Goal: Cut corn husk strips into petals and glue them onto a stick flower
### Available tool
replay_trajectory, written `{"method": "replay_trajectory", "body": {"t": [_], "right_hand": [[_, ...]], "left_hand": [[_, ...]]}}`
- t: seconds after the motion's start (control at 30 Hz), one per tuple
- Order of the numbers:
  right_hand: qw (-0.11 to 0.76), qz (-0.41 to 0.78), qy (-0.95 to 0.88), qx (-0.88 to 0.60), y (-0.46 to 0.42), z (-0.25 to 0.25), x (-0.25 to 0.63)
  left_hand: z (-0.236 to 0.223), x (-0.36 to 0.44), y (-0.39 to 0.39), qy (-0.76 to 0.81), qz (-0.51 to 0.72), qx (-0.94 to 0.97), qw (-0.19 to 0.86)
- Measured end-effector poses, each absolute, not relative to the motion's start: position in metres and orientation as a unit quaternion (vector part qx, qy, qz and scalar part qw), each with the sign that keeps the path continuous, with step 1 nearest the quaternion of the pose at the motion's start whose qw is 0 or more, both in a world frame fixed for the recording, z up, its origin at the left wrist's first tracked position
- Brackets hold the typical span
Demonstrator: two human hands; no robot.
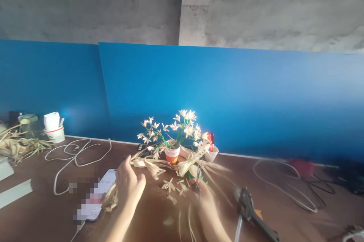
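My left hand [129, 183] reaches over the table beside pale dried husks [155, 168], thumb apart from the fingers. Its fingertips are next to a husk end, and I cannot tell whether they touch it. In my right hand [203, 196] is what looks like a slim pair of scissors [200, 172], blades pointing up. Beyond the hands, an orange and white paper cup [172, 155] holds green stems with cream husk flowers [187, 130]. A loose husk flower [168, 185] and small husk scraps [172, 199] lie between my hands.
To the right lies a black glue gun [251, 209]. A phone [99, 196] showing a timer lies left of my left arm. White cables [75, 154] loop across the left. Dried husks [17, 145] and a white cup [55, 134] are at far left. A blue partition [227, 94] stands behind.
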State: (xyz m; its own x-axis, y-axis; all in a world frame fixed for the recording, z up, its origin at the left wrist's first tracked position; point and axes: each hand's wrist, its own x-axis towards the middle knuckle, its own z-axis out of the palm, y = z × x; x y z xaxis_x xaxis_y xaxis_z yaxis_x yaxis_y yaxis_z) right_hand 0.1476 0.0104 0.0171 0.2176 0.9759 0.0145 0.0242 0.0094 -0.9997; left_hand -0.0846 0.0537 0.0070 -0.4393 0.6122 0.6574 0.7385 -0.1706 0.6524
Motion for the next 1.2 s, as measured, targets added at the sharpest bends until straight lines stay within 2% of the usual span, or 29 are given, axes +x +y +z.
{"method": "replay_trajectory", "body": {"t": [0.07, 0.1, 0.13, 0.2, 0.27, 0.3, 0.47, 0.63, 0.73, 1.0, 1.2], "right_hand": [[0.56, 0.435, -0.443, -0.548, 0.011, 0.017, 0.147], [0.565, 0.438, -0.44, -0.543, 0.01, 0.017, 0.146], [0.569, 0.44, -0.437, -0.54, 0.01, 0.019, 0.146], [0.575, 0.437, -0.435, -0.538, 0.008, 0.022, 0.143], [0.581, 0.423, -0.443, -0.536, 0.006, 0.025, 0.138], [0.583, 0.417, -0.452, -0.532, 0.004, 0.026, 0.136], [0.561, 0.423, -0.509, -0.497, 0.0, 0.026, 0.129], [0.477, 0.483, -0.577, -0.454, 0.001, 0.025, 0.139], [0.442, 0.464, -0.626, -0.444, 0.002, 0.02, 0.145], [0.41, 0.412, -0.687, -0.436, 0.001, 0.009, 0.142], [0.43, 0.394, -0.691, -0.427, 0.002, 0.01, 0.142]], "left_hand": [[0.012, -0.073, 0.044, -0.567, -0.604, -0.55, 0.106], [0.014, -0.063, 0.038, -0.514, -0.624, -0.582, 0.093], [0.015, -0.052, 0.032, -0.478, -0.614, -0.627, 0.034], [0.013, -0.027, 0.021, -0.473, -0.546, -0.674, -0.156], [0.008, -0.003, 0.013, -0.482, -0.516, -0.614, -0.354], [0.005, 0.007, 0.011, -0.479, -0.52, -0.57, -0.419], [-0.001, 0.019, 0.012, -0.44, -0.556, -0.404, -0.577], [0.017, 0.004, 0.012, -0.431, -0.56, -0.384, -0.594], [0.024, -0.001, 0.014, -0.423, -0.548, -0.4, -0.6], [0.004, 0.0, 0.019, -0.427, -0.558, -0.354, -0.617], [0.004, 0.003, 0.017, -0.401, -0.542, -0.369, -0.639]]}}
